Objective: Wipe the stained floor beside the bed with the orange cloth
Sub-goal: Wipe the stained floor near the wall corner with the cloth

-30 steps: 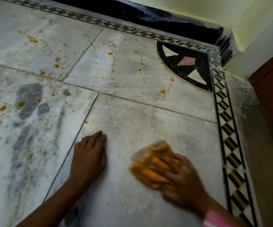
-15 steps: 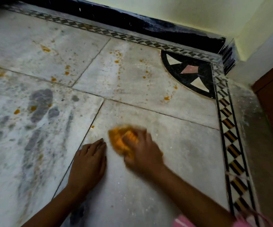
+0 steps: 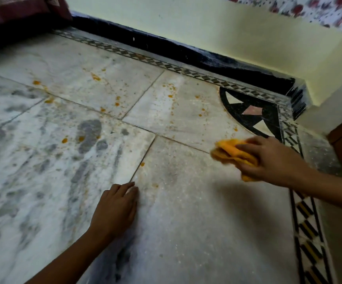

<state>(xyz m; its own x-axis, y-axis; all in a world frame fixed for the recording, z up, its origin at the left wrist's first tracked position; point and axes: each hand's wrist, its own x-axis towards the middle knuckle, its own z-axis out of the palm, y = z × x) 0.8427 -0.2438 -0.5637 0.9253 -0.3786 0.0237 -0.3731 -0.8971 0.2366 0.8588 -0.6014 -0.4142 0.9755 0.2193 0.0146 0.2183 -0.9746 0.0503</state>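
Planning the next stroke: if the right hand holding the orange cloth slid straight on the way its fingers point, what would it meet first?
The right hand with the crumpled orange cloth points left; first seems bare marble, then probably the small orange stain by the joint.

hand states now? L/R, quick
Left hand: open, flat on the marble floor, holding nothing.
Right hand: closed on the orange cloth, pressing it to the floor.

You see dim, soft indoor light, with your arms' shadows on the floor (image 3: 186, 222), motion blur at right, wide-angle bending at edges.
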